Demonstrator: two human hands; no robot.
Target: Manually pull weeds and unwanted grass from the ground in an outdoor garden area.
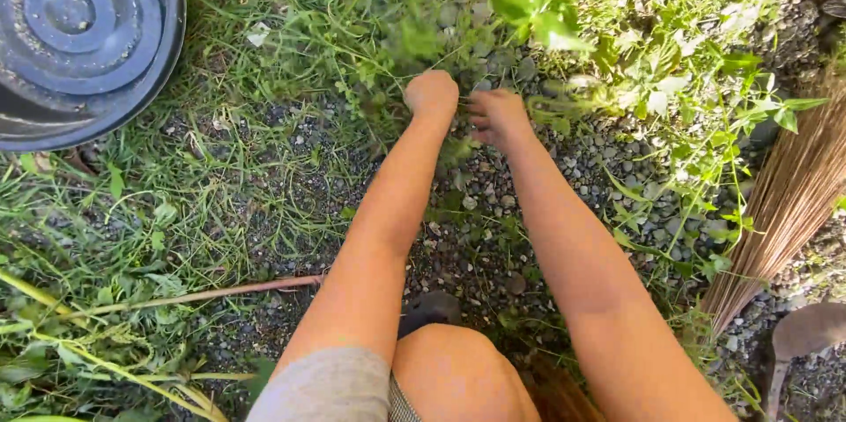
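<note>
A person's left hand (pixel 432 93) is clenched in a fist around the stems of a leafy weed (pixel 414 34) growing out of the gravel ground (pixel 493 237), the knuckles turned toward the camera. Just beside it, the right hand (pixel 498 116) lies with fingers curled down into the same patch of stems and small stones; whether it has a stem in its grasp cannot be told, since the fingertips are hidden. The weed stands at the far end of both outstretched bare arms, near the top middle of the ground in view, and its top is blurred. A bent knee (pixel 454 373) and the edge of a grey sleeve (pixel 330 387) show at the bottom edge. Grass (pixel 220 175) spreads across the left side of the ground, crossed by a thin brown stick (pixel 229 292). A round black plastic tub (pixel 79 34) sits in the top left corner. More green weeds (pixel 679 61) crowd the upper right, and a broom of brown straw (pixel 784 202) lies along the right edge, well apart from the hands.
</note>
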